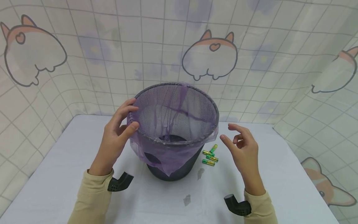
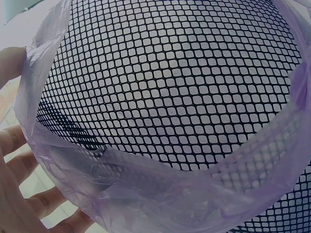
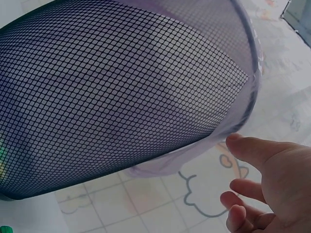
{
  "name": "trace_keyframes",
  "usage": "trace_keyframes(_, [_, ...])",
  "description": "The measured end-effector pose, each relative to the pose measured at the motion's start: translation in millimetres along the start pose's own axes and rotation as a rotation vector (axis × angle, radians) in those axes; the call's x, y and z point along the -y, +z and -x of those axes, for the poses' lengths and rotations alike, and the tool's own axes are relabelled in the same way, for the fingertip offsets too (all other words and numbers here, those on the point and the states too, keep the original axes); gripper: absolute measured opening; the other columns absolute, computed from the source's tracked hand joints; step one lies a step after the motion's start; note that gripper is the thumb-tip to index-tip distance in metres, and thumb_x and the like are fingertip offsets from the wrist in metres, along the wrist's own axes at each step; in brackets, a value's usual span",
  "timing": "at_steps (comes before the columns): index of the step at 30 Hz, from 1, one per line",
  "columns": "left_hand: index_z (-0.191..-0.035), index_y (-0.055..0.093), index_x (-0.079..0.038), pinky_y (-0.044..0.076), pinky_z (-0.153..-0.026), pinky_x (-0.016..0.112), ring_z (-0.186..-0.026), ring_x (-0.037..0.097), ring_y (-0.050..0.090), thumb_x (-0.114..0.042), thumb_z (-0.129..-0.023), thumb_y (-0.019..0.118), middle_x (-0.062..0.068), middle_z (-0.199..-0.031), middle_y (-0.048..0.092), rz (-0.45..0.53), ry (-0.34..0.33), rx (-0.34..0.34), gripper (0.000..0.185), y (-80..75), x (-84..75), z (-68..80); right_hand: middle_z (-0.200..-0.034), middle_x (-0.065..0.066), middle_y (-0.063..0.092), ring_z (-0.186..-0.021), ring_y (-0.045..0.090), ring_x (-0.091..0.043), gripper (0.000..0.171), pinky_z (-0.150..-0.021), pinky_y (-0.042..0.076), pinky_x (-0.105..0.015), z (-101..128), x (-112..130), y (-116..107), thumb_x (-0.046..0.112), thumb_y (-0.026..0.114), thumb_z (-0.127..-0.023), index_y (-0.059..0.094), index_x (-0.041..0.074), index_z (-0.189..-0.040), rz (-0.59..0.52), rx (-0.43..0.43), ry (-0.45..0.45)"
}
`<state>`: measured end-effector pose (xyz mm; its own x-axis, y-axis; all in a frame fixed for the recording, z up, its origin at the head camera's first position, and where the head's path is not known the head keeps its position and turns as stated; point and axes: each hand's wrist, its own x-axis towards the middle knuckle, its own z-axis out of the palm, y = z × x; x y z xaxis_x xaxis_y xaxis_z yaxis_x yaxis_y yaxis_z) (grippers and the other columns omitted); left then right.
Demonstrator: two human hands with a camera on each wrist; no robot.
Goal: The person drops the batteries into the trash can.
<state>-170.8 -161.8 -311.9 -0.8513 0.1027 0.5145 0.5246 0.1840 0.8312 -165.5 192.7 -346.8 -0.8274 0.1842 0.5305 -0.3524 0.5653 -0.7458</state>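
"How does the left hand (image 1: pixel 115 130) have it?"
"Spread against the near end of its reach, thumb and fingers touching the purple bag (image 1: pixel 170 158) where it wraps the round rim (image 1: pixel 179 144). Whether they pinch the film, I can't tell."

"And the right hand (image 1: pixel 244 149)?"
"Released: fingers loosely bent, thumb apart from them, nothing between. It hangs just off the opposite side of the rim."

"So where is the bin (image 1: pixel 170 176)?"
"Between the two hands, its mouth directly right of the left one's touch. The wall is black mesh, a fine lattice of rounded holes, tapering down to a smooth, dark base."

"What about the bag?"
"Thin, crinkled, see-through plastic. Inside, it hangs in soft folds; outside, below and right of the left hand, it droops to a loose point, with a dark oval showing in the overhang."

"Anything else nearby?"
"Four small green-and-gold cylinders (image 1: pixel 212 158), shiny, in a loose cluster between the bin and the right hand, lower than its fingers. They lie on the smooth white tabletop (image 1: pixel 70 149), which spreads beneath both hands."
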Motion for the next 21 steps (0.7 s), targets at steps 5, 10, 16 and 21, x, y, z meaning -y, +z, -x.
trace_keyframes(5, [-0.134,0.050,-0.010,0.043,-0.097,0.018,-0.145,0.022,0.031,-0.007,-0.095,0.055,-0.005,-0.156,0.035,0.007,-0.004,0.000,0.040,0.0,-0.2,-0.2,-0.112,-0.004,0.066,-0.073,0.046,-0.008,0.041,-0.065,0.036,-0.016,-0.8,-6.0,3.4,0.015,0.077,-0.082,0.066,0.013,-0.121,0.009,0.000,0.005])
trace_keyframes(10, [-0.135,0.050,-0.009,0.042,-0.097,0.017,-0.145,0.022,0.030,-0.007,-0.095,0.055,-0.005,-0.156,0.035,0.017,-0.015,-0.002,0.040,-0.3,-0.8,0.4,-0.112,-0.004,0.066,-0.073,0.045,-0.008,0.041,-0.066,0.036,-0.018,-1.3,-11.7,7.0,0.016,0.078,-0.081,0.065,0.012,-0.120,0.029,0.016,0.021])
trace_keyframes(16, [-0.135,0.050,-0.010,0.042,-0.098,0.017,-0.146,0.022,0.030,-0.008,-0.095,0.055,-0.005,-0.156,0.035,0.012,-0.024,-0.002,0.040,0.0,-1.5,0.2,-0.113,-0.006,0.066,-0.073,0.045,-0.012,0.041,-0.067,0.035,-0.018,-1.4,-12.0,8.2,0.018,0.077,-0.082,0.065,0.011,-0.120,0.045,0.027,0.031])
trace_keyframes(21, [-0.135,0.050,-0.009,0.042,-0.098,0.017,-0.145,0.022,0.030,-0.008,-0.095,0.055,-0.005,-0.155,0.035,0.012,-0.025,-0.001,0.040,0.4,-1.5,-0.1,-0.114,-0.007,0.066,-0.073,0.045,-0.012,0.041,-0.067,0.035,-0.018,-1.5,-14.1,9.0,0.017,0.077,-0.082,0.065,0.010,-0.120,0.062,0.024,0.027])
